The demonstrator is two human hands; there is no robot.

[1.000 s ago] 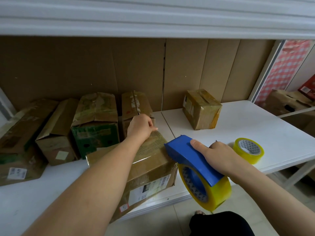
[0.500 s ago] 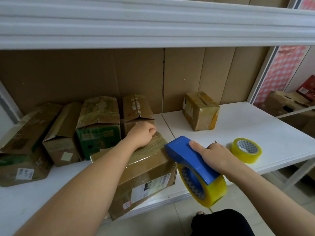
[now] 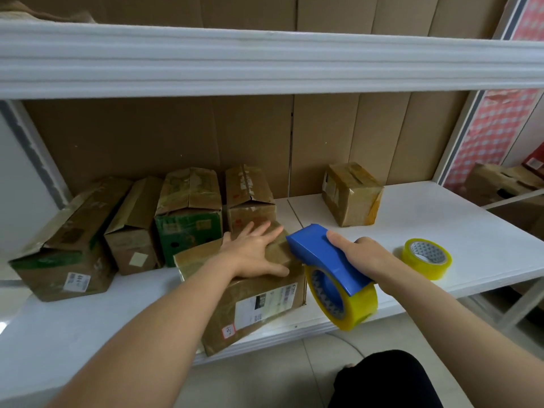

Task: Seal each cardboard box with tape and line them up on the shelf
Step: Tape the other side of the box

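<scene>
White shelf [image 3: 485, 231]: left hand [image 3: 256, 251] flat on edge-overhanging box [image 3: 250, 301]; right hand [image 3: 362, 254] grips dispenser [image 3: 332, 260].

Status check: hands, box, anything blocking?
Left hand flat on front cardboard box. Right hand grips blue tape dispenser at the box's right edge. Spare tape roll off right; nothing blocking.

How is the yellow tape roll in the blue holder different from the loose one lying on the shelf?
The roll in the blue dispenser stands on edge, held by the right hand beyond the shelf front; the loose roll lies nearly flat, untouched. The mounted roll looks larger, though it is nearer. Both are yellow tape.
</scene>
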